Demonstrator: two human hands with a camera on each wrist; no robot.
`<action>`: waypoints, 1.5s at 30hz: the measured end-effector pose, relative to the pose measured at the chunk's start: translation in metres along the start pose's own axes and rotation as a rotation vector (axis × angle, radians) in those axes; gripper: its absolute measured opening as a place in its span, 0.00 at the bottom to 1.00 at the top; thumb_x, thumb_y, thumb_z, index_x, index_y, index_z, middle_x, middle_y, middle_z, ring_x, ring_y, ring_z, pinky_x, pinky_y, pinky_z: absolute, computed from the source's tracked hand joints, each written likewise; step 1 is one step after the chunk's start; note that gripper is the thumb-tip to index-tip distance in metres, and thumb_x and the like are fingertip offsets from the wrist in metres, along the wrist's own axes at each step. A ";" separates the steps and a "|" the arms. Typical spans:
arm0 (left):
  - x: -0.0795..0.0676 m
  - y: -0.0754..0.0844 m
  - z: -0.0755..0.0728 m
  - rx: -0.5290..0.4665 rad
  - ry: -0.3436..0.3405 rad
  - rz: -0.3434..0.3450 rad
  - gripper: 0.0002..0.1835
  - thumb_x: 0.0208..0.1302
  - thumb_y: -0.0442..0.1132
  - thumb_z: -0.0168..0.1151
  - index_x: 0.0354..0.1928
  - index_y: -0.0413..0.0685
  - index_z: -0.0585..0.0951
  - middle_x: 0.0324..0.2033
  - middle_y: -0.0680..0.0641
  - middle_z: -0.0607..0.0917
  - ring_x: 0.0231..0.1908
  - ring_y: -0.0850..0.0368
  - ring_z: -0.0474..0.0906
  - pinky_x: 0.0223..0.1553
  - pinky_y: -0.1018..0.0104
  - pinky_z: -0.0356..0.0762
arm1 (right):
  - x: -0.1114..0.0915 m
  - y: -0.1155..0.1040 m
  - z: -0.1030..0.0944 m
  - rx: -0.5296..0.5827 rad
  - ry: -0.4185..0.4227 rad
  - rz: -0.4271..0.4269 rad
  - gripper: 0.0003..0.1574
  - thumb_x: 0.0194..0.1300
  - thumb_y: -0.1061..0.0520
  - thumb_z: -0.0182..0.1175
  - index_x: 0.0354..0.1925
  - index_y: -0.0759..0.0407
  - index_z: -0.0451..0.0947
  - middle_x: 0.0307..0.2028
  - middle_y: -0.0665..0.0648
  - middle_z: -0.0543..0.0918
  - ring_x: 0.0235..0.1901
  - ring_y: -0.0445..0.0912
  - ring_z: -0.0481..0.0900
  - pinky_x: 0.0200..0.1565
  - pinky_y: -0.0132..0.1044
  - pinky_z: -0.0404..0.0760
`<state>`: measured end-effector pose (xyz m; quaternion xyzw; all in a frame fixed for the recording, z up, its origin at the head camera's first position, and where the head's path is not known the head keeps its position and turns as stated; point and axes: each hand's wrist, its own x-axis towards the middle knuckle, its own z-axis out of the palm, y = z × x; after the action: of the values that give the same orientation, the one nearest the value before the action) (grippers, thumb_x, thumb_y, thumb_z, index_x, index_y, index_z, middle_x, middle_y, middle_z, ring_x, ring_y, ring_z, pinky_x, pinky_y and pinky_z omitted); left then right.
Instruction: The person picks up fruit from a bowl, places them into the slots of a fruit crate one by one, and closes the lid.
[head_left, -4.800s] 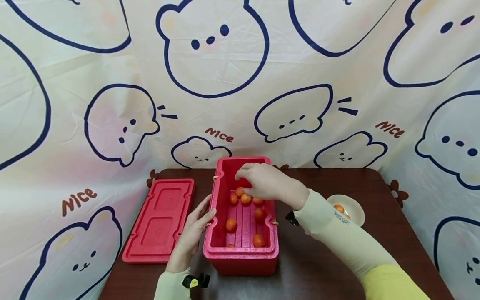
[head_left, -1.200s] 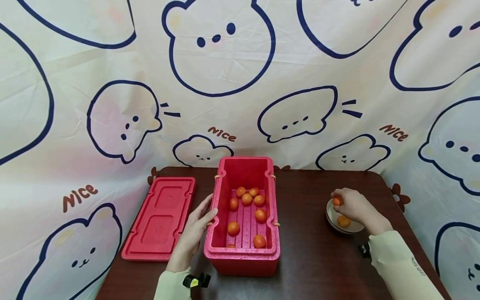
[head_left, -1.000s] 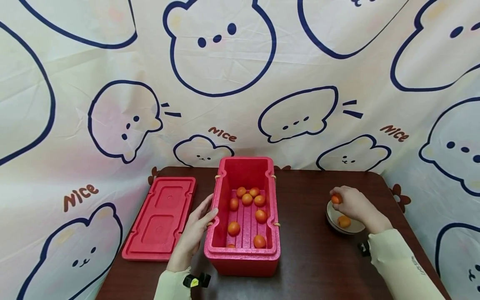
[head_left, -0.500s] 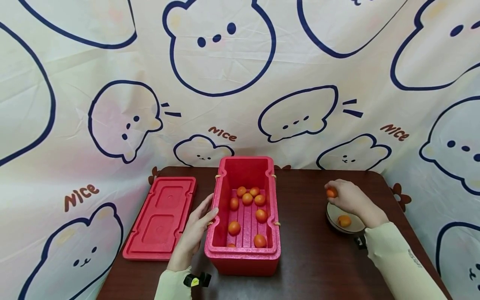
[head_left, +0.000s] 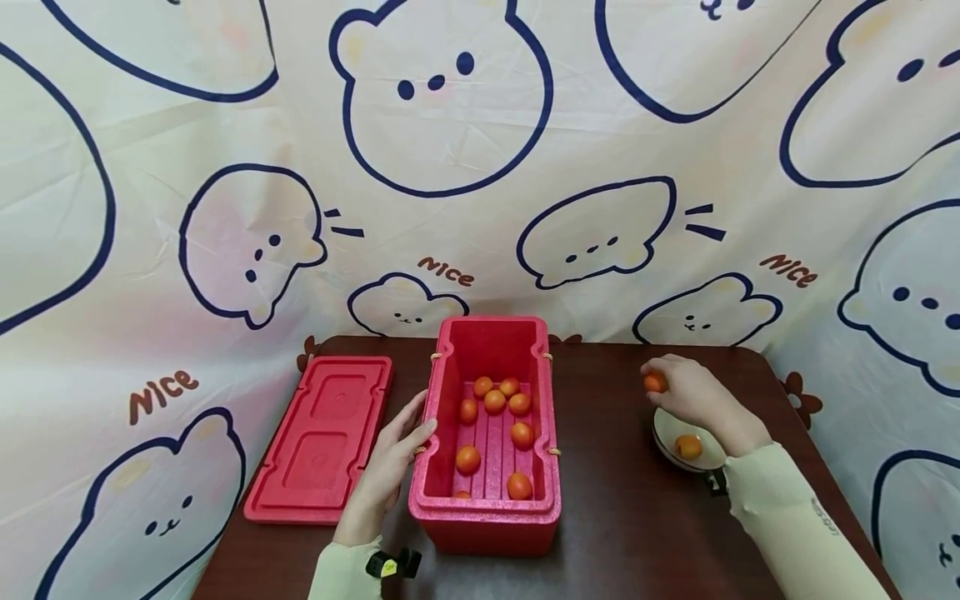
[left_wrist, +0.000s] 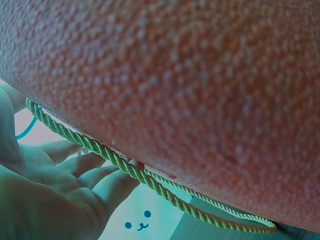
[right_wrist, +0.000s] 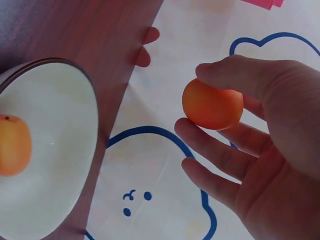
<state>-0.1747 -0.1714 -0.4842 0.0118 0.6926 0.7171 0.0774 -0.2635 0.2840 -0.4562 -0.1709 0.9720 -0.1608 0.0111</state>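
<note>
Between the thumb and fingers of my right hand [head_left: 697, 400] is a small smooth orange fruit [right_wrist: 212, 104], held above the back rim of a pale bowl [head_left: 663, 446]. One similar orange fruit [head_left: 688, 447] lies in that bowl. My left hand [head_left: 386, 467] rests against the left side of a deep red box [head_left: 487, 529]. In the left wrist view its straight fingers [left_wrist: 112, 187] touch the box beside a twisted gold cord [left_wrist: 170, 196]. Several orange fruits [head_left: 468, 459] lie on the box's ribbed floor.
A flat red lid [head_left: 315, 442] with two recessed panels lies left of the box. Everything stands on a dark brown wooden table [head_left: 600, 500]. A cream cloth [head_left: 480, 233] printed with cartoon bears hangs behind and beside the table.
My right hand has gone from above the box to the bowl, picked up an orange fruit and lifted it a little to the left. The left hand has stayed at the box.
</note>
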 end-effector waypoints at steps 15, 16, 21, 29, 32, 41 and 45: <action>-0.002 0.000 0.000 -0.002 0.005 -0.003 0.34 0.71 0.44 0.59 0.77 0.54 0.62 0.74 0.40 0.64 0.67 0.37 0.68 0.54 0.47 0.81 | 0.002 -0.020 -0.012 -0.002 0.018 -0.023 0.22 0.62 0.58 0.68 0.54 0.63 0.81 0.53 0.66 0.81 0.42 0.55 0.79 0.48 0.55 0.81; -0.002 0.000 0.000 -0.002 0.006 -0.003 0.35 0.71 0.44 0.59 0.77 0.54 0.62 0.74 0.40 0.64 0.67 0.37 0.68 0.54 0.47 0.81 | 0.002 -0.022 -0.013 0.006 0.017 -0.021 0.21 0.63 0.58 0.68 0.54 0.63 0.81 0.53 0.65 0.81 0.42 0.54 0.79 0.48 0.54 0.81; -0.003 0.001 0.001 -0.007 0.008 -0.005 0.35 0.71 0.44 0.60 0.77 0.54 0.62 0.74 0.40 0.65 0.67 0.37 0.69 0.53 0.48 0.82 | 0.004 -0.029 -0.016 0.053 0.024 -0.034 0.20 0.63 0.58 0.69 0.53 0.61 0.82 0.49 0.62 0.82 0.38 0.51 0.78 0.45 0.51 0.83; -0.003 -0.001 0.000 -0.018 -0.003 0.011 0.34 0.72 0.43 0.59 0.77 0.53 0.61 0.74 0.40 0.64 0.65 0.37 0.69 0.52 0.52 0.83 | 0.005 -0.038 -0.017 0.078 0.056 -0.074 0.19 0.62 0.59 0.69 0.51 0.59 0.82 0.48 0.60 0.83 0.39 0.51 0.78 0.44 0.49 0.83; -0.004 -0.001 0.000 -0.010 0.006 0.009 0.34 0.72 0.43 0.59 0.77 0.52 0.61 0.74 0.40 0.64 0.66 0.36 0.69 0.52 0.50 0.83 | 0.005 -0.041 -0.018 0.103 0.044 -0.070 0.19 0.62 0.58 0.70 0.52 0.58 0.82 0.49 0.60 0.83 0.40 0.51 0.78 0.45 0.48 0.83; -0.004 0.000 0.001 -0.007 0.017 0.001 0.34 0.72 0.43 0.59 0.77 0.51 0.61 0.74 0.39 0.64 0.65 0.38 0.70 0.53 0.49 0.82 | 0.008 -0.053 -0.024 0.134 0.026 -0.075 0.19 0.63 0.58 0.70 0.52 0.55 0.82 0.49 0.57 0.82 0.39 0.50 0.77 0.43 0.45 0.83; -0.002 0.001 0.002 -0.018 0.016 0.003 0.34 0.72 0.44 0.59 0.77 0.51 0.62 0.74 0.40 0.64 0.65 0.38 0.70 0.53 0.50 0.82 | 0.011 -0.060 -0.028 0.124 0.038 -0.104 0.19 0.62 0.58 0.71 0.51 0.54 0.82 0.48 0.55 0.82 0.40 0.50 0.76 0.44 0.45 0.83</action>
<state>-0.1721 -0.1698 -0.4833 0.0064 0.6866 0.7236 0.0707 -0.2569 0.2358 -0.4103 -0.2172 0.9499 -0.2245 -0.0052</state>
